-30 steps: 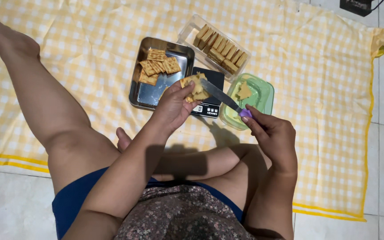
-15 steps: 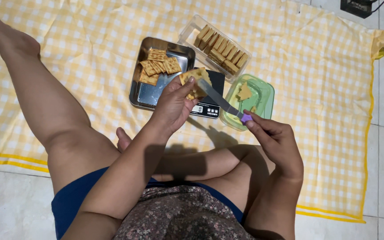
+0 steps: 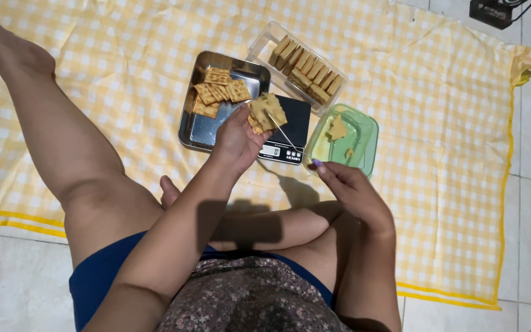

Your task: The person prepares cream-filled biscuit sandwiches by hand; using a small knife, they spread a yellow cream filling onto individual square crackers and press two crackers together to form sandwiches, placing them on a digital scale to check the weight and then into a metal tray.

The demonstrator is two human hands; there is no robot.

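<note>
My left hand (image 3: 236, 136) holds a square cracker (image 3: 265, 112) coated with yellowish spread, above a small black kitchen scale (image 3: 287, 136). My right hand (image 3: 346, 187) grips the handle of a thin knife (image 3: 283, 131), whose blade tip rests on the cracker's top. A steel tray (image 3: 198, 129) with several plain crackers (image 3: 217, 92) lies just left of the scale. Right of the scale sits a green tub (image 3: 365, 144) with a lump of yellow spread (image 3: 337, 129) inside.
A clear plastic box (image 3: 260, 44) with a row of stacked crackers (image 3: 307, 69) lies behind the scale. All stand on a yellow checked cloth (image 3: 437, 92) over a tiled floor. My bare legs are folded in front; a dark device (image 3: 493, 11) sits at the far corner.
My left hand turned the cracker so its spread side faces up. My right hand slid the knife from a flatter stroke to a steeper angle, tip on the cracker.
</note>
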